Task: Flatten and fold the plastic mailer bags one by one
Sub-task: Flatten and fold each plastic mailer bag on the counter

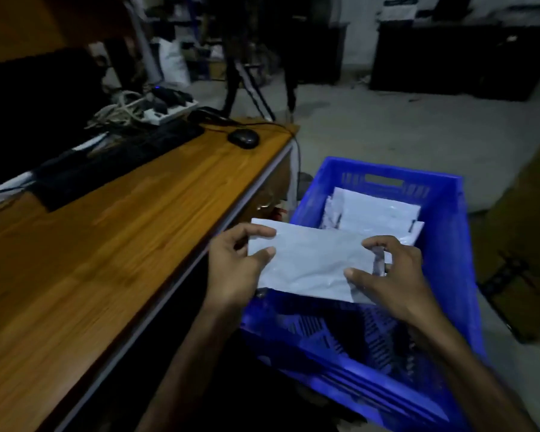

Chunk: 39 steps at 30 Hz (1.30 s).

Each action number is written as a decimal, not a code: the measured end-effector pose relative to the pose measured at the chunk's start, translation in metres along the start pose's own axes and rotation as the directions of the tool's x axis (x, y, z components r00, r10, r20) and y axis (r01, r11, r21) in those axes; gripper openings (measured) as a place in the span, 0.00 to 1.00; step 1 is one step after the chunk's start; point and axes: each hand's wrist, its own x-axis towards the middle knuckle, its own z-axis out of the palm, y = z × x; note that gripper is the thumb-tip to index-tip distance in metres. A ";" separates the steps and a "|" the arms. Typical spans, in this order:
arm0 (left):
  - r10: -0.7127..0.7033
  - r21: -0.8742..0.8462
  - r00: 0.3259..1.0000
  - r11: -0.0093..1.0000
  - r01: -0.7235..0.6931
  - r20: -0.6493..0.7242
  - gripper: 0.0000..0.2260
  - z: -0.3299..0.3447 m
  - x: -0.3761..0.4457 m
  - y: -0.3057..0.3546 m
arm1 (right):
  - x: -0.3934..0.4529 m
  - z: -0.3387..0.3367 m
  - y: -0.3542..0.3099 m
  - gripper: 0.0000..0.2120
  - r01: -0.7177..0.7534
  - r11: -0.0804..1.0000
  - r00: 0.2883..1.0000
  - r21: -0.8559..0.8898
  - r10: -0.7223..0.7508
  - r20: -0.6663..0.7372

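Left hand (234, 266) pinching left edge of mailer (312, 263), thumb on top. Right hand (390, 282) pinching right end near seal strip. Both grips grasping same bag. Bag held in air over crate (449, 232), just beside desk (106, 244) edge; more mailers (374, 213) lying in crate's far end. Bag looks flat, possibly already folded; cannot tell. Risks: slick plastic slipping from my pinch and dropping; uneven pull skewing the crease; trapped air springing the fold open; dim light hiding misaligned edges.

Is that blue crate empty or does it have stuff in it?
Not empty. White bags lie at the far end of the crate.
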 end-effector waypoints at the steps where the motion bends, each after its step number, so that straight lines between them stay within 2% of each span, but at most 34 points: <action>1: 0.008 0.026 0.999 1.000 -0.009 0.045 0.11 0.015 0.010 -0.004 | 0.005 -0.007 0.008 0.23 -0.038 0.999 0.999 -0.028 0.038 -0.017; 6: 0.005 0.148 0.985 0.989 -0.031 0.172 0.15 0.077 0.061 -0.036 | 0.037 -0.027 0.036 0.25 -0.150 0.978 0.989 -0.144 0.147 -0.031; 9: -0.049 0.243 0.977 0.970 -0.002 0.206 0.16 0.105 0.084 -0.059 | 0.058 -0.028 0.046 0.31 -0.178 0.943 0.984 -0.280 0.172 -0.045; 12: -0.180 0.332 0.958 0.938 0.100 0.221 0.17 0.125 0.096 -0.078 | 0.077 -0.025 0.053 0.36 -0.182 0.866 0.963 -0.465 0.252 0.092; 16: -0.272 0.442 0.931 0.885 0.144 0.243 0.20 0.136 0.122 -0.094 | 0.082 -0.011 0.054 0.41 0.005 0.690 0.882 -0.724 0.338 0.329; 20: -0.255 0.501 0.923 0.862 0.082 0.288 0.21 0.138 0.131 -0.107 | 0.069 0.006 0.058 0.37 0.165 0.588 0.826 -0.792 0.356 0.436; 22: -0.224 0.538 0.914 0.843 0.008 0.338 0.24 0.136 0.129 -0.118 | 0.066 0.014 0.063 0.38 0.198 0.551 0.788 -0.811 0.403 0.466; 24: -0.238 0.600 0.877 0.797 -0.069 0.417 0.27 0.133 0.130 -0.135 | 0.067 0.018 0.067 0.39 0.205 0.525 0.743 -0.826 0.466 0.481; 26: -0.303 0.676 0.820 0.725 -0.132 0.485 0.30 0.130 0.131 -0.141 | 0.072 0.021 0.067 0.38 0.204 0.518 0.718 -0.830 0.497 0.487; 29: -0.421 0.801 0.735 0.532 -0.274 0.532 0.31 0.130 0.120 -0.123 | 0.079 0.023 0.068 0.33 0.202 0.499 0.716 -0.843 0.511 0.475; 31: -0.430 0.839 0.747 0.443 -0.315 0.507 0.26 0.132 0.107 -0.110 | 0.083 0.024 0.072 0.32 0.206 0.472 0.719 -0.857 0.521 0.460; 34: -0.405 0.859 0.767 0.350 -0.373 0.498 0.19 0.132 0.089 -0.107 | 0.086 0.027 0.076 0.35 0.204 0.441 0.720 -0.874 0.538 0.440; 36: -0.473 0.857 0.717 0.329 -0.396 0.513 0.20 0.135 0.090 -0.121 | 0.086 0.027 0.073 0.39 0.205 0.424 0.715 -0.882 0.551 0.430; 39: -0.572 0.841 0.617 0.388 -0.377 0.540 0.22 0.142 0.101 -0.141 | 0.089 0.028 0.066 0.43 0.203 0.416 0.715 -0.887 0.555 0.424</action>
